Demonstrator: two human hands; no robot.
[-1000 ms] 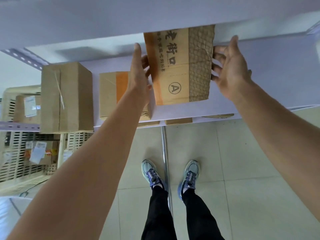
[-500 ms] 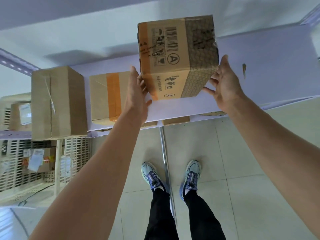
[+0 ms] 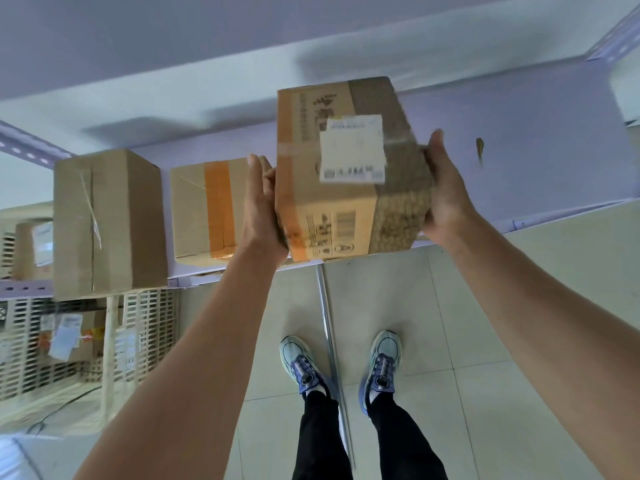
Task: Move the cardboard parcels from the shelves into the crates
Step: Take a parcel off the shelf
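A cardboard parcel (image 3: pixel 346 209) with an orange stripe and a white label on top is held in the air over the front edge of the pale shelf (image 3: pixel 519 140). My left hand (image 3: pixel 261 209) presses flat against its left side. My right hand (image 3: pixel 443 195) grips its right side. Two more parcels stand on the shelf to the left: a plain tall one (image 3: pixel 107 223) and one with orange tape (image 3: pixel 207 209), partly hidden by my left hand.
Cream slatted plastic crates (image 3: pixel 145 327) stand under the shelf at lower left, with labelled parcels (image 3: pixel 69 334) inside. Another labelled parcel (image 3: pixel 33 247) sits at far left. A metal shelf post (image 3: pixel 329 327) runs down between my feet on the tiled floor.
The parcel has come off the upper shelf, tipped over so its labelled face points up, and moved down toward me between both hands.
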